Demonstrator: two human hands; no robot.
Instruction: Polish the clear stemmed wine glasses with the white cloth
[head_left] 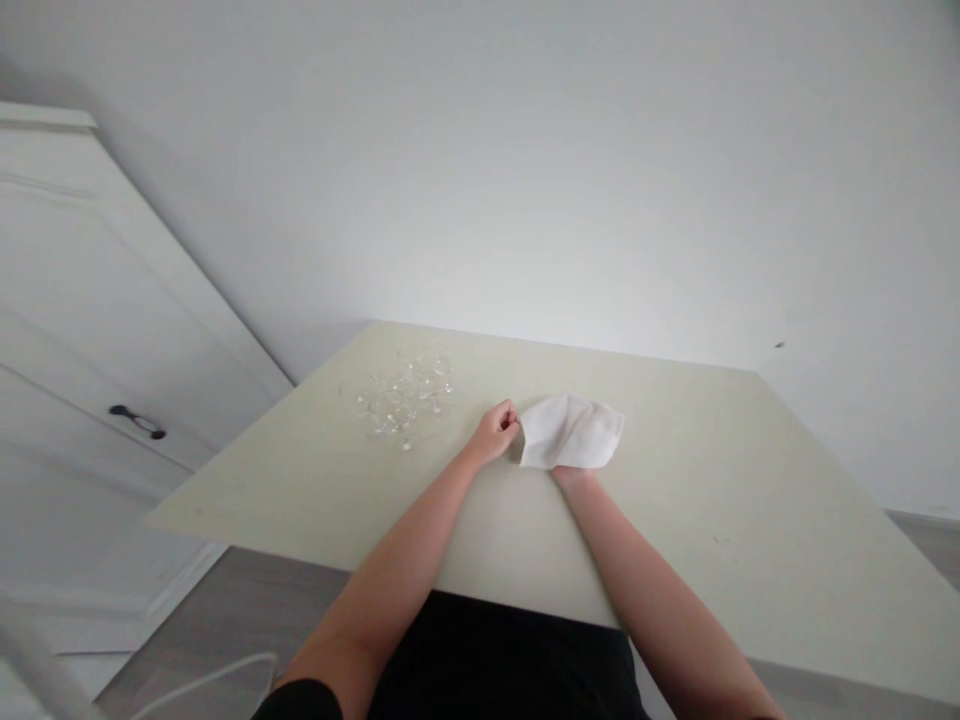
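A white cloth (574, 430) is draped over my right hand (572, 476); only the wrist and the heel of the hand show below it, and the fingers are hidden. Just left of the cloth, my left hand (496, 432) is closed in a pinch, its fingertips right by the cloth's left edge. Whether they grip that edge or some small thing, I cannot make out. Farther left on the table lies a loose heap of small clear, glass-like pieces (409, 400), with thin ring-like shapes among them.
The pale table (712, 480) stands against a white wall (570, 180). On the left is a white cabinet (97, 300) with a dark handle (137, 421). A white cable (210, 675) runs low over the grey floor (247, 600). A small dark spot marks the wall at right.
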